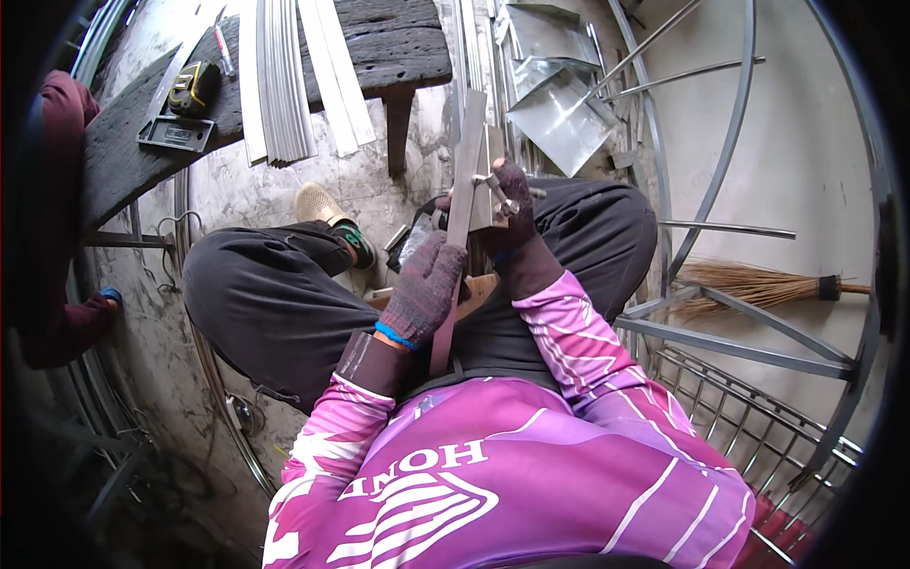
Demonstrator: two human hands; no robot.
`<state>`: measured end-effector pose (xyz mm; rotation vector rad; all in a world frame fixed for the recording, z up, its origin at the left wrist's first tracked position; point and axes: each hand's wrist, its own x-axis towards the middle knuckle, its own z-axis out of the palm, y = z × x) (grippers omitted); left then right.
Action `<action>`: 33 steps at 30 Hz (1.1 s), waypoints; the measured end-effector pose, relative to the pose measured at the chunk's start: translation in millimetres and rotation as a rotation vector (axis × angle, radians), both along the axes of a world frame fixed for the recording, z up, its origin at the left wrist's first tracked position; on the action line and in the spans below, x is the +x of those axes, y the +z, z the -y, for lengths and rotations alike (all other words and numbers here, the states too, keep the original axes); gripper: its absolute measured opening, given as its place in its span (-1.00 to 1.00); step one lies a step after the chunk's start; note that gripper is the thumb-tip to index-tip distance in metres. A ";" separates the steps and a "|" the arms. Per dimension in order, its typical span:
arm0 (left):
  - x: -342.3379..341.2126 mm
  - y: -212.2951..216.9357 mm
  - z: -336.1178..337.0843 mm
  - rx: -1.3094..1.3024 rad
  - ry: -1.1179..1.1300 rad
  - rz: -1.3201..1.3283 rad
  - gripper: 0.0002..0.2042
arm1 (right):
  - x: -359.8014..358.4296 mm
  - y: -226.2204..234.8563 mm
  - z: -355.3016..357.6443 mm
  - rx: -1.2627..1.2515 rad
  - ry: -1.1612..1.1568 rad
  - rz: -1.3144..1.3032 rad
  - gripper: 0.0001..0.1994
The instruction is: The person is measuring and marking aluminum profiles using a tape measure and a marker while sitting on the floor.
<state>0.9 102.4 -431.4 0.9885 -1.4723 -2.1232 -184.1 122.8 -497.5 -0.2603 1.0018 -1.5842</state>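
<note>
A long flat metal strip (pixel 464 190) stands upright in front of me, running down toward my lap. My left hand (pixel 427 284), in a dark knitted glove, is closed around its lower part. Beside the strip, on its right, is a metal block-like fixture (pixel 491 213) with a small T-shaped screw handle (pixel 498 188) on it. My right hand (pixel 517 213), also gloved with bare fingertips, grips this fixture at its right side. The strip lies against or very close to the fixture; whether they are joined I cannot tell. A dark tool-like object below them is partly hidden.
A dark wooden bench (pixel 403 47) ahead holds several metal strips (pixel 275 85), a tape measure (pixel 192 88), a square (pixel 175 133) and a pen (pixel 224 49). Sheet metal pieces (pixel 561 114), a curved metal frame (pixel 739 104) and a straw broom (pixel 758 284) stand right. Another person's sleeve (pixel 68 100) shows left.
</note>
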 end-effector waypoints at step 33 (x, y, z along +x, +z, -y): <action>-62.8 49.9 100.4 -0.534 0.132 -0.122 -0.52 | -0.8 58.7 37.0 -0.441 -0.200 -1.352 -0.46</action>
